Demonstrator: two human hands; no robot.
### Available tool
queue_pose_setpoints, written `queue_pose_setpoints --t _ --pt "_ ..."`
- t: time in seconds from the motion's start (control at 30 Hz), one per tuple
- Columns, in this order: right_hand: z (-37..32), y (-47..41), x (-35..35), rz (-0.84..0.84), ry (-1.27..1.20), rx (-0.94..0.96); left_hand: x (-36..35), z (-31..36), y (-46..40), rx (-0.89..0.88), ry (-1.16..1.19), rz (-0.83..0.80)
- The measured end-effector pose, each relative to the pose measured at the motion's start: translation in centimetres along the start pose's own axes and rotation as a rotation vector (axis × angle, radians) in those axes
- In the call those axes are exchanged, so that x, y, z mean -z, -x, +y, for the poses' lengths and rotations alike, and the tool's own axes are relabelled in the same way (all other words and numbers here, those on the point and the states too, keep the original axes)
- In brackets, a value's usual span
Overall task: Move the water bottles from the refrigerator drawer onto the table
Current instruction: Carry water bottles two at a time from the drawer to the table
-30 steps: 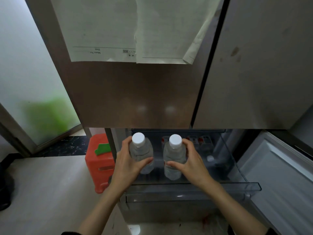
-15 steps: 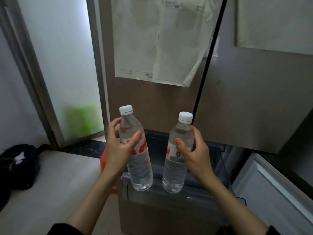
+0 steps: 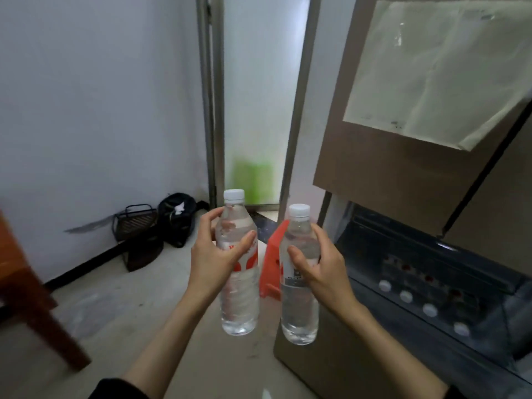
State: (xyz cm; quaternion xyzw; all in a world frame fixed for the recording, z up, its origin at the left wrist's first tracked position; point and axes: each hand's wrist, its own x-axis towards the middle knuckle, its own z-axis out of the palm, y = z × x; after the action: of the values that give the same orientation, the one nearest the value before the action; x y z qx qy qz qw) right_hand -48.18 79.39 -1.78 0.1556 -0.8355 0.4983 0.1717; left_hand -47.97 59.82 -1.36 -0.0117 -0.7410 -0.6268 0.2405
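I hold two clear water bottles with white caps upright in the air. My left hand [image 3: 214,254] grips the left water bottle [image 3: 240,300], which has a red and white label. My right hand [image 3: 319,269] grips the right water bottle [image 3: 299,312] around its label. At the right, the refrigerator drawer [image 3: 489,326] stands pulled out, and several more white-capped bottles [image 3: 429,309] stand inside it. The edge and leg of a brown wooden table [image 3: 17,283] show at the far left.
An orange plastic stool [image 3: 272,263] stands on the floor behind the bottles. A black bag [image 3: 178,217] and a dark wire basket [image 3: 138,231] sit against the white wall. Papers [image 3: 437,70] hang on the refrigerator door. A frosted glass door [image 3: 259,110] is straight ahead.
Both hands lifted the bottles out of the drawer and carried them up and leftward. My view has swung left, so the wall, floor and table edge now show.
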Motion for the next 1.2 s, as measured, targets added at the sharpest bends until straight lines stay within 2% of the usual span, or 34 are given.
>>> queue_pose_setpoints --t 0.27,0.47,0.6,0.97,1.2 --pt "-8.0 -0.5 -15.8 -0.204 -0.113 0.128 18.2 -2.4 2.1 0.073 -0.127 0.204" --pt "-14.8 -0.1 -28.8 -0.302 -0.235 0.159 33.5 -4.2 3.3 0.118 -0.252 0.322" --pt "-18.5 0.3 -36.6 -0.413 -0.304 0.149 41.3 -5.0 4.3 0.181 -0.27 0.436" --pt "-24.7 -2.8 -54.1 -0.686 -0.378 0.169 55.5 -10.0 0.6 0.333 -0.261 0.582" --pt "-27.0 -9.4 -64.6 -0.743 -0.362 0.213 62.8 -15.2 -7.1 0.391 -0.327 0.607"
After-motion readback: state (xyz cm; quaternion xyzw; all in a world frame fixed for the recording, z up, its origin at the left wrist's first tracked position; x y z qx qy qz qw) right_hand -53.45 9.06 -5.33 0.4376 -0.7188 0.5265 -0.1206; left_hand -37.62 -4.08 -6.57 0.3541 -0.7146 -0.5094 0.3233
